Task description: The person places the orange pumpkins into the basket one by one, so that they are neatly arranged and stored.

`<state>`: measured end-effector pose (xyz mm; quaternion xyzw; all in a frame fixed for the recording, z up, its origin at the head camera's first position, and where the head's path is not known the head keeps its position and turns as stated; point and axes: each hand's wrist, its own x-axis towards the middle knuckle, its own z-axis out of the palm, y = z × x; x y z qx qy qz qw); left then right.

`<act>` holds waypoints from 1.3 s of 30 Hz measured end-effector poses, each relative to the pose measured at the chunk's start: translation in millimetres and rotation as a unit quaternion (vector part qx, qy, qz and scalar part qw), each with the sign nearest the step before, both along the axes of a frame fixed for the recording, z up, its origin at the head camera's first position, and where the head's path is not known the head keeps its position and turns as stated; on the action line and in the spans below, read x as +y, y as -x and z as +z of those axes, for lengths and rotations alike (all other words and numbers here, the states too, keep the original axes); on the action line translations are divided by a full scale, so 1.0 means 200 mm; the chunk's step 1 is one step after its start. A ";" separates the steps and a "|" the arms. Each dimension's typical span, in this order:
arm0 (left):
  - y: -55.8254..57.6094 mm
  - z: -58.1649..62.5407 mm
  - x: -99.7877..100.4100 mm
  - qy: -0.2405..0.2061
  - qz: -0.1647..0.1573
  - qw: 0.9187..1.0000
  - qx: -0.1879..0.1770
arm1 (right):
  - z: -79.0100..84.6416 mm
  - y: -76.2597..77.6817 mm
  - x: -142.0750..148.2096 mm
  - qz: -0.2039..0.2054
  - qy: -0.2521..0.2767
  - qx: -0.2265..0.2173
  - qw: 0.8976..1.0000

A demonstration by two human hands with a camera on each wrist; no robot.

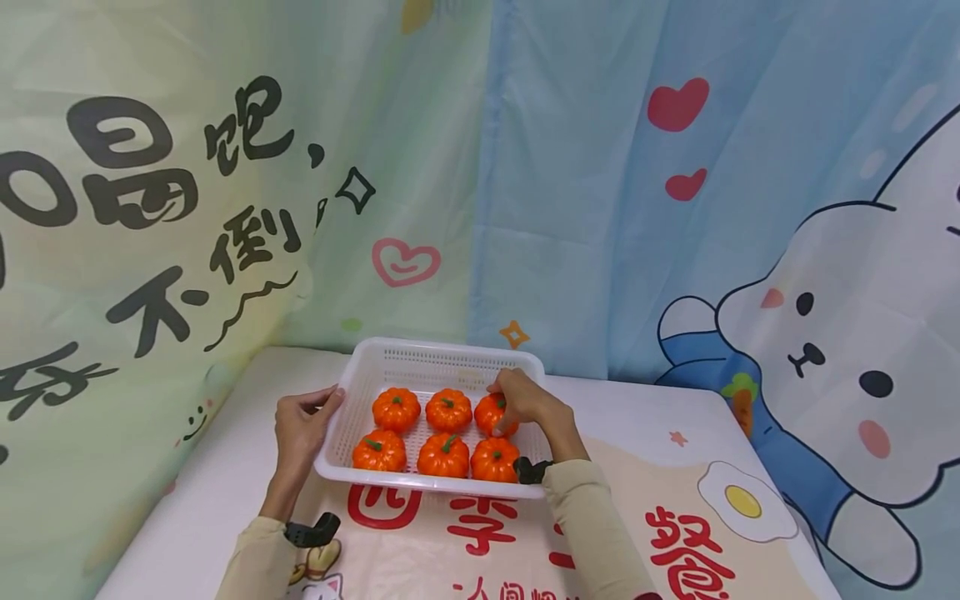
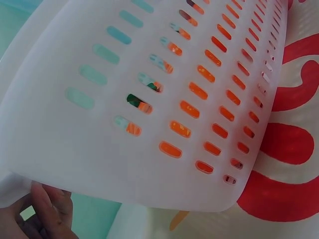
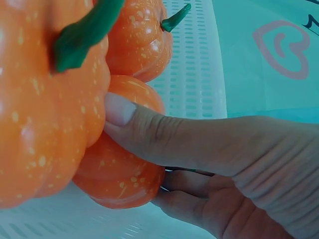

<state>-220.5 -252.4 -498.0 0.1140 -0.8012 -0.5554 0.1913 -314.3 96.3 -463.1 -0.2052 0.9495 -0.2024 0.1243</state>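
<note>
A white slotted plastic basket (image 1: pixel 420 481) holds several small orange toy pumpkins with green stems, set in two rows. My left hand (image 1: pixel 298 429) pinches the basket's left rim between thumb and fingers, as the left wrist view also shows from outside the basket wall (image 2: pixel 89 149). Inside the basket, my right hand (image 1: pixel 531 402) grips the pumpkin (image 1: pixel 487 412) at the back right. In the right wrist view the thumb lies over this pumpkin (image 3: pixel 124 184) and the fingers curl round its far side. A nearer pumpkin (image 3: pixel 45 124) partly covers it there.
The basket stands on a table with a printed cloth (image 1: pixel 622 492) bearing red lettering and a fried egg picture. Behind the table hangs a curtain (image 1: pixel 555 208) with hearts and a cartoon rabbit. Dark wrist cameras are strapped to both wrists.
</note>
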 end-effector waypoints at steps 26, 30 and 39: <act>-0.02 -0.02 -0.01 0.034 0.003 0.999 -0.008 | 0.20 -0.20 0.10 -0.018 0.067 0.023 0.997; 0.00 0.00 -0.01 0.062 0.011 0.998 -0.014 | 0.23 -0.26 0.14 -0.018 0.093 0.039 0.995; 0.00 0.06 0.00 0.218 -0.003 0.976 -0.020 | 0.22 -0.38 0.23 -0.054 0.116 0.068 0.989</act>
